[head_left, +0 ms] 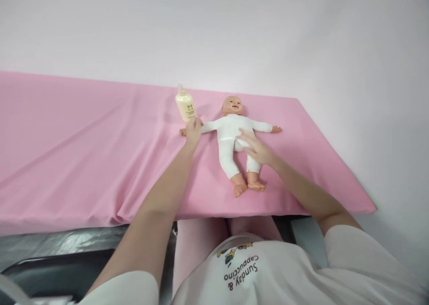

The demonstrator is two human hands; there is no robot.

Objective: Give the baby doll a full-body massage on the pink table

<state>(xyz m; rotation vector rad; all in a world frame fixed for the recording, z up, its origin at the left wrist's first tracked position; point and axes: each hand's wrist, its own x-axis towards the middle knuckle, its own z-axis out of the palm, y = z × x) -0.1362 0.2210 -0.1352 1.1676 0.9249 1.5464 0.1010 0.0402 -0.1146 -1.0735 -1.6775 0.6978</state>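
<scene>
I have both arms stretched out over the pink sheet (83, 153) that covers the surface. My left hand (193, 131) sits at the doll's outstretched arm, right beside the base of the pale yellow bottle (185, 105); the fingers look curled, but from this angle I cannot tell whether they are closed on the doll's arm, touching the bottle, or merely resting there. My right hand (255, 147) is open with the fingers spread, lying flat over the doll's hip and upper leg, clamped on nothing.

The doll (234, 137) lies on its back near the far edge of the sheet, head toward the wall, arms out to the sides, legs toward me. It is fully dressed in a white one-piece suit, with only the head, hands and feet bare. The bottle stands upright just beside the doll's head and arm, its cap on.

As I judge it, the work is at its very start: the suit is not undone, the bottle looks unopened, and nothing has been applied. Everything beyond laying the doll out and placing the bottle appears left to do.
</scene>
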